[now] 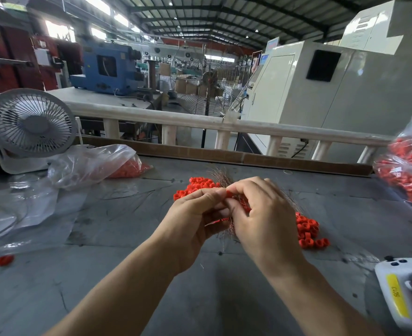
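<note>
Ok, both hands together mid-bench, clamped on wire + ring.
Near R edge: white device w/ yellow label, flat on grey bench. Stray ring near L edge. L hand curled round thin copper wire bundle; R hand touching it, pinching one red ring right at the L fingertips. Bundle long axis approx near-to-far, strands fanning out past the fingers toward far side, short tail under the palms. Ring bore dir: can't tell. Loose ring pile under/behind hands, spilling R. Further back: clear bag of rings, desk fan, second bag at R edge, white rail.
</note>
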`<action>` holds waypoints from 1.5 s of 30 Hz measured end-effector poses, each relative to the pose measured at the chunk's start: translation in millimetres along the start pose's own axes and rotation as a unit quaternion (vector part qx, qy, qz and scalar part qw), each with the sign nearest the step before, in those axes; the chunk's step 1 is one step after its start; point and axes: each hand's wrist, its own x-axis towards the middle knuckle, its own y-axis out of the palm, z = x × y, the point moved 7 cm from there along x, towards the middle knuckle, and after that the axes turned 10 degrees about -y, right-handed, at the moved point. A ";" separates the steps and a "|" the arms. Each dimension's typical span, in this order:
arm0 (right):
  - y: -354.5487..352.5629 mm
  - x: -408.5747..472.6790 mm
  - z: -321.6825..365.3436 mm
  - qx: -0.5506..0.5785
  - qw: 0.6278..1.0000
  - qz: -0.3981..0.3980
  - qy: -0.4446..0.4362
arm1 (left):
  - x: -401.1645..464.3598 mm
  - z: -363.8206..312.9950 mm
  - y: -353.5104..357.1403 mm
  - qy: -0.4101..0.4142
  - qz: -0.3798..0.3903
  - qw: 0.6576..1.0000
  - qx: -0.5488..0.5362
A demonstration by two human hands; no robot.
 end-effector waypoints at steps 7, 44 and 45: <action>-3.2 -0.4 1.1 -0.027 0.998 -0.041 -0.039 | 1.8 0.7 0.6 -0.008 0.016 1.000 -0.006; -0.2 -7.5 -10.9 0.082 0.994 -0.066 -0.015 | -6.1 1.7 4.2 -0.055 0.023 0.997 -0.057; 0.5 -7.1 -9.3 0.084 0.995 -0.060 -0.017 | -6.5 1.9 3.8 -0.060 0.024 0.996 -0.056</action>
